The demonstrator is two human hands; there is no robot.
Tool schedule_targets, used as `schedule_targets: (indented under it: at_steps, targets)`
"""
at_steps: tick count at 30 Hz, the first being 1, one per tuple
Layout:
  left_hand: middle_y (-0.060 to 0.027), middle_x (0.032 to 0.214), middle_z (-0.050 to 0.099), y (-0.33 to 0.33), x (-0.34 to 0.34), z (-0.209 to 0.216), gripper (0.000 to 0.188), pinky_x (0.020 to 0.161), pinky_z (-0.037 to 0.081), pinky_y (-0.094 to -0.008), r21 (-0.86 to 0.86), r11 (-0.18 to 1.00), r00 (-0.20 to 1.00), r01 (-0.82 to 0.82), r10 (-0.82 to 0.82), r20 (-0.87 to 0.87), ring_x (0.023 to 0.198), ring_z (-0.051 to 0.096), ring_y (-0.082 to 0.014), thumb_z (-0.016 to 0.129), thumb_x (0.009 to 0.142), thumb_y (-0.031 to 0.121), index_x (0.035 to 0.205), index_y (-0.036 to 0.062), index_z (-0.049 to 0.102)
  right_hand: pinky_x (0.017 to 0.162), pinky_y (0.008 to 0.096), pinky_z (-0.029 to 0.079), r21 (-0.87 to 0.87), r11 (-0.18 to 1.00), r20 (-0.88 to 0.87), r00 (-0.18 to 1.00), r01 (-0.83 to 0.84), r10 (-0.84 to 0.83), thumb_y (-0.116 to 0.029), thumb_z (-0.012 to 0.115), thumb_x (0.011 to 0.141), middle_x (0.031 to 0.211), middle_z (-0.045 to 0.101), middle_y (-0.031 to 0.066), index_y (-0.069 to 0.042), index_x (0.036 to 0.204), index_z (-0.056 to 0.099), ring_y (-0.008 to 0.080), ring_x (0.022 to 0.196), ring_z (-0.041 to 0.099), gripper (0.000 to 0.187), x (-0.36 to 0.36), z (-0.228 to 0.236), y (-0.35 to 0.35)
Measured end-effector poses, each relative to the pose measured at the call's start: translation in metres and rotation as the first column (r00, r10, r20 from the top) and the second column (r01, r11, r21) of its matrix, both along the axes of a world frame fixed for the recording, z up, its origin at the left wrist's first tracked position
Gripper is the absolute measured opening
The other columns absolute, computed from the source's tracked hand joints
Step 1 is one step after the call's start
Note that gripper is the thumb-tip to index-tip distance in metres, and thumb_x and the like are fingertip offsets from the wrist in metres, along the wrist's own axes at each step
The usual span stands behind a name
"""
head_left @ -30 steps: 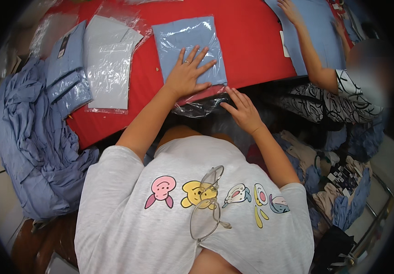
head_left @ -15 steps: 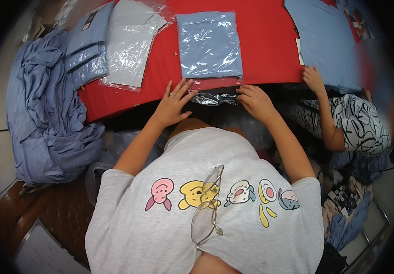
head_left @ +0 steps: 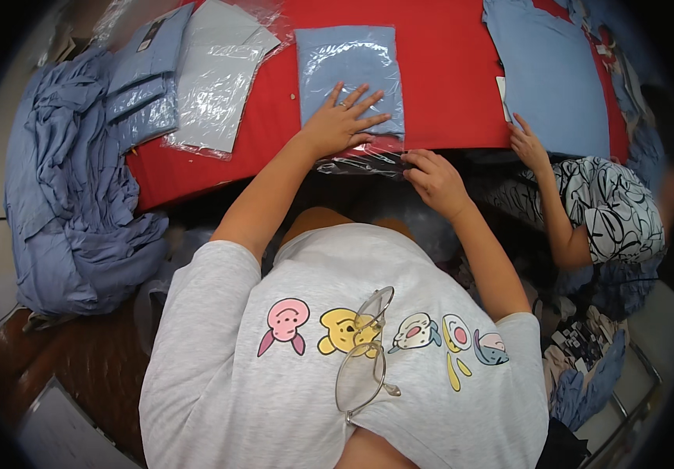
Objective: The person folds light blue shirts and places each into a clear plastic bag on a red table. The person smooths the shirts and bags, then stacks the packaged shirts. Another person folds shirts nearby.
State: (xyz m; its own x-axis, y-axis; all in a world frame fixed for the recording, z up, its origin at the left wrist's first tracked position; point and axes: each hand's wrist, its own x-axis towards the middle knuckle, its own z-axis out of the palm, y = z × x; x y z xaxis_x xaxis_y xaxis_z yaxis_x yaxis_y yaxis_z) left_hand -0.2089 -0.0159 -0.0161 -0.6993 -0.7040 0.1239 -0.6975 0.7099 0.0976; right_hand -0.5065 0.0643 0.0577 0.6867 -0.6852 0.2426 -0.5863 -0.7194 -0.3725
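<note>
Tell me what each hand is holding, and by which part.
Left hand presses flat on the bagged blue shirt, near its lower edge. Right hand pinches the clear bag's open flap at the table edge.

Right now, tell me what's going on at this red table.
A person in a grey cartoon-print T-shirt presses the left hand flat on a folded blue garment in a clear plastic bag lying on the red table. The right hand pinches the bag's open flap at the table's near edge. Bagged garments and a loose blue pile lie left; a co-worker's hand touches another blue garment.
</note>
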Motion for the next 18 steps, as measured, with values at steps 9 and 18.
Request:
schedule_targets:
  at_steps: [9, 18]
  targets:
    - [0.0019, 0.180, 0.027, -0.046, -0.003, -0.007, 0.064, 0.133, 0.015, -0.0627, -0.096, 0.994, 0.999, -0.045, 0.043, -0.023, 0.166, 0.025, -0.0278, 0.052, 0.106, 0.062, 0.167, 0.0439, 0.041, 0.104, 0.0452, 0.053, -0.138, 0.977, -0.017, 0.986, 0.161, -0.165, -0.011, 0.076, 0.092, 0.130, 0.071, 0.0088, -0.008, 0.105, 0.074, 0.0296, 0.123, 0.066, 0.014, -0.010, -0.028, -0.005]
    - [-0.0001, 0.179, 0.031, -0.053, -0.006, -0.013, 0.065, 0.132, 0.015, -0.0645, -0.103, 0.992, 0.991, -0.071, 0.058, -0.120, 0.165, 0.028, -0.0293, 0.057, 0.104, 0.061, 0.165, 0.0414, 0.044, 0.094, 0.0458, 0.047, 0.208, 0.925, 0.266, 0.892, 0.317, -0.366, -0.016, 0.082, 0.083, 0.103, 0.070, 0.0074, -0.008, 0.100, 0.075, 0.0299, 0.103, 0.067, 0.020, 0.098, 0.004, -0.011]
